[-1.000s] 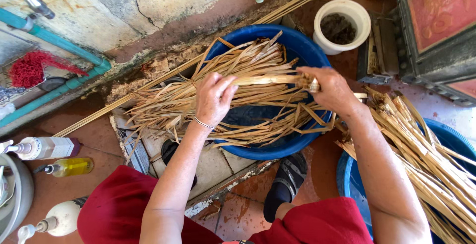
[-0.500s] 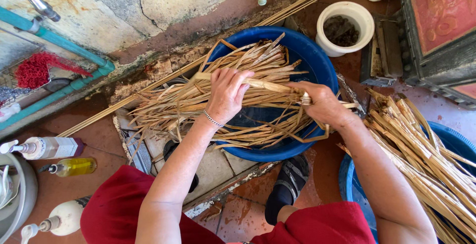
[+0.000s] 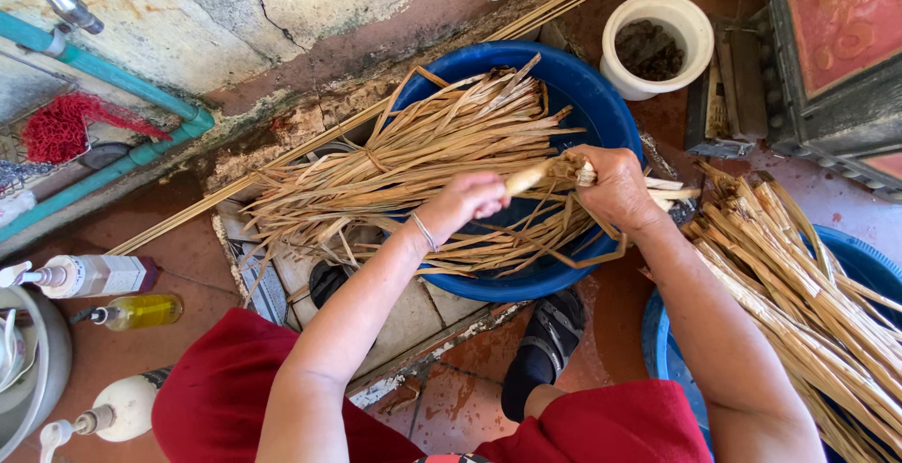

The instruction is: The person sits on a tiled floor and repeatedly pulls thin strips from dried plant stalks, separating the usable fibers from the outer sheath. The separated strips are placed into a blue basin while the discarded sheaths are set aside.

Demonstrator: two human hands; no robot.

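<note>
A blue plastic basin [image 3: 583, 96] sits on the floor with a bundle of long dry tan reeds [image 3: 395, 162] lying across it, their ends fanning out to the left. My left hand [image 3: 470, 200] is closed around one pale reed strip above the basin's middle. My right hand [image 3: 615, 186] grips the thick end of the same strip at the basin's right rim. A thin bracelet is on my left wrist.
A second blue basin [image 3: 662, 341] piled with reeds [image 3: 799, 284] stands at the right. A white pot [image 3: 658, 45] and a dark red-panelled cabinet [image 3: 836, 49] are behind. Teal pipes [image 3: 103, 172], a red mop head [image 3: 61, 129] and bottles [image 3: 94, 275] are at left. My dark shoe [image 3: 545, 350] rests below the basin.
My left hand has come off the bundle, closed on a single strip and slid back toward me. My right hand has kept its hold at the basin's right side.
</note>
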